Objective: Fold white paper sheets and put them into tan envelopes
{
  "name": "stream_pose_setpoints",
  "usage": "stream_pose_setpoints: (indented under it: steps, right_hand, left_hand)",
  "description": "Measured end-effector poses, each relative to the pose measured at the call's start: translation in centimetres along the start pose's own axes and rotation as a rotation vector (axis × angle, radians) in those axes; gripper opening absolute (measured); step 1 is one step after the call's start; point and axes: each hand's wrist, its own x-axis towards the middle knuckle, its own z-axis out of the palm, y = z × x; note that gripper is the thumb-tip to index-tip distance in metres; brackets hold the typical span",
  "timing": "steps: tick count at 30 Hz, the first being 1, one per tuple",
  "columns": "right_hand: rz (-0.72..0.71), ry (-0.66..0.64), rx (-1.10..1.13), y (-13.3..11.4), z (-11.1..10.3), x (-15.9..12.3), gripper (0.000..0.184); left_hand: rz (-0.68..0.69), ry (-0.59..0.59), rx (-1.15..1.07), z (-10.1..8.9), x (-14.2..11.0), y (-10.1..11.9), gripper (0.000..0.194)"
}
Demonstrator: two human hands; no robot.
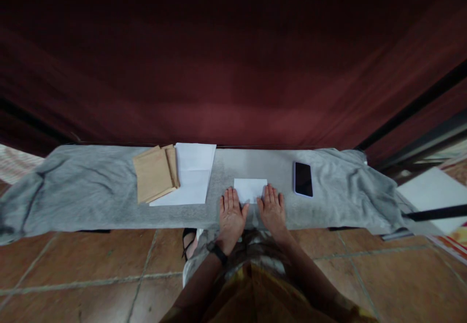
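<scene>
A small white sheet of paper [250, 189], which looks folded, lies flat on the grey cloth in front of me. My left hand [232, 211] rests palm down at its left edge, fingers stretched forward and thumb out toward the paper's near edge. On the opposite side, my right hand [272, 208] lies flat too, its fingertips over the right edge. Both hands are open and press on the paper without gripping it. A dark band circles my left wrist.
Brown envelopes [155, 173] lie at the left, partly over a stack of white paper [195, 177]. To the right is a phone [303, 179] in a pale purple case. Grey cloth [98, 182] covers the narrow bench. A dark red curtain-like surface [233, 89] rises behind it.
</scene>
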Motion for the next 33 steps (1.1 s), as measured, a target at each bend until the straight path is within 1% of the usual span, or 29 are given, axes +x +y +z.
stream_pose_setpoints:
  steps: [2,6,8,10,13,17,21,24,27,33]
  right_hand:
    - [0.002,-0.015,0.011,0.0,0.0,0.0,0.056]
    - [0.012,-0.035,0.012,-0.1,-0.1,0.1,0.058]
    - [0.024,-0.041,0.007,-0.2,-0.1,0.2,0.058]
    - [0.033,-0.042,0.009,-0.2,0.0,0.2,0.058]
    - [0.041,-0.044,0.014,0.0,0.2,0.2,0.057]
    - [0.052,-0.056,0.013,0.0,0.4,0.8,0.054]
    - [-0.026,-0.082,0.054,-0.9,0.6,2.4,0.055]
    - [-0.094,-0.15,0.08,-2.0,0.8,3.6,0.054]
    - [-0.118,-0.196,0.098,-2.8,1.1,4.3,0.05]
    - [-0.127,-0.164,0.129,-2.5,1.4,4.3,0.047]
  left_hand:
    - [0.045,-0.004,-0.021,0.1,0.7,0.4,0.067]
    - [0.128,-0.071,-0.046,0.5,2.4,1.5,0.068]
    - [0.143,-0.102,-0.047,1.0,3.1,1.8,0.067]
    - [0.128,-0.117,-0.047,1.4,3.5,1.7,0.066]
    - [0.096,-0.109,-0.046,1.8,3.6,1.1,0.064]
    - [0.081,-0.104,-0.022,1.7,3.6,0.8,0.062]
    - [0.083,-0.132,0.006,1.4,3.7,1.0,0.061]
    - [0.096,-0.147,0.01,1.4,3.7,0.9,0.059]
    - [0.101,-0.148,0.009,1.5,3.7,0.7,0.06]
    - [0.094,-0.156,0.014,1.5,3.7,0.8,0.06]
